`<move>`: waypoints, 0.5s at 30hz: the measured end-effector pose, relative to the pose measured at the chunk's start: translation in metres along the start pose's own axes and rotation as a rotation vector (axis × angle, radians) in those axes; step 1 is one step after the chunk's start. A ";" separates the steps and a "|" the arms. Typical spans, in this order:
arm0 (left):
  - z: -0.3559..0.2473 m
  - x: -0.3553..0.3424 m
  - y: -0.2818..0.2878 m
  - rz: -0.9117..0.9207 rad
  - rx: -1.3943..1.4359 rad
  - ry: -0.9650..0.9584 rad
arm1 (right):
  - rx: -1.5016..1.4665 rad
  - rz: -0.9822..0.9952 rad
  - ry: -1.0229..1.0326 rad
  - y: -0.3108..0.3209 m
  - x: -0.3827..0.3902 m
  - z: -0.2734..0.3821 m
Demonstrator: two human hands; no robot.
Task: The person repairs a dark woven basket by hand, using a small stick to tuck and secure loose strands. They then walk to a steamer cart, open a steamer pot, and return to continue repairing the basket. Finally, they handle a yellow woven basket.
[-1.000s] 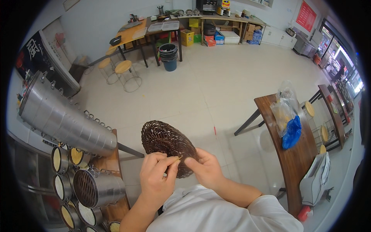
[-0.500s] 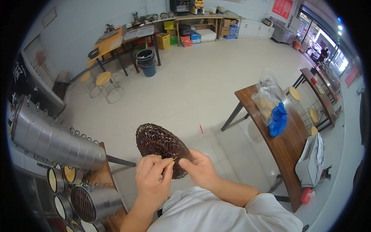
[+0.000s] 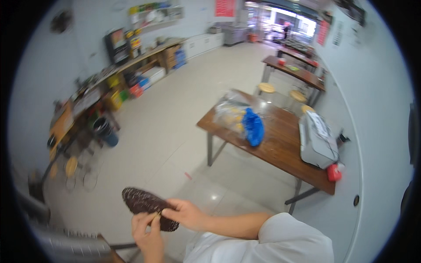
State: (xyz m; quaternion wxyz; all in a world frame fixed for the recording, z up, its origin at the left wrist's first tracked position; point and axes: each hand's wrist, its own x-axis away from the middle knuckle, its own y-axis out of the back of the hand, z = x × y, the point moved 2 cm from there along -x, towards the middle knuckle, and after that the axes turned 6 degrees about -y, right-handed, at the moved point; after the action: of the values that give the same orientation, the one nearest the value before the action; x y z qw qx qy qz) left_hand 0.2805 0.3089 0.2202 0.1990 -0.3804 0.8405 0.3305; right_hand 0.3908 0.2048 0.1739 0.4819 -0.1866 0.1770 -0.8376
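A dark brown woven basket is held low in front of my body, over the floor. My right hand grips its right side, thumb across the weave. My left hand is closed in a pinch on a thin pale yellowish strip at the basket's lower part, beside my right thumb. The picture is blurred, so the strip's exact shape is hard to make out.
A wooden table ahead-right carries plastic bags and a white machine. Stools and further tables stand beyond. A long counter runs along the left wall with a dark bucket before it. Steel cylinders are at lower left.
The view has swung to the right toward the doorway and wooden tables. The basket and both hands appear lower and further left, still held together.
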 end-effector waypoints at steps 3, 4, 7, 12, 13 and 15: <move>0.003 0.000 -0.006 0.014 0.294 0.158 | -0.005 -0.062 0.119 0.006 0.004 0.006; 0.003 0.000 -0.005 0.026 0.306 0.198 | -0.009 -0.076 0.121 0.006 0.005 0.007; 0.000 0.002 0.000 0.031 0.212 0.261 | -0.020 -0.125 0.128 0.006 0.008 0.010; -0.012 0.001 0.019 0.049 -0.149 0.053 | -0.092 -0.181 0.105 -0.006 0.007 0.005; -0.014 0.001 0.021 0.042 -0.109 0.035 | -0.085 -0.171 0.120 -0.010 0.006 0.004; -0.017 0.001 0.026 -0.011 -0.046 0.029 | -0.119 -0.148 0.142 -0.022 0.005 -0.001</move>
State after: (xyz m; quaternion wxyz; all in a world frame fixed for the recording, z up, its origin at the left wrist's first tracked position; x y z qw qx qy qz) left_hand 0.2582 0.3092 0.2417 0.1799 -0.3940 0.8335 0.3430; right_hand 0.3717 0.2111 0.1840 0.3930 -0.1676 0.2460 -0.8700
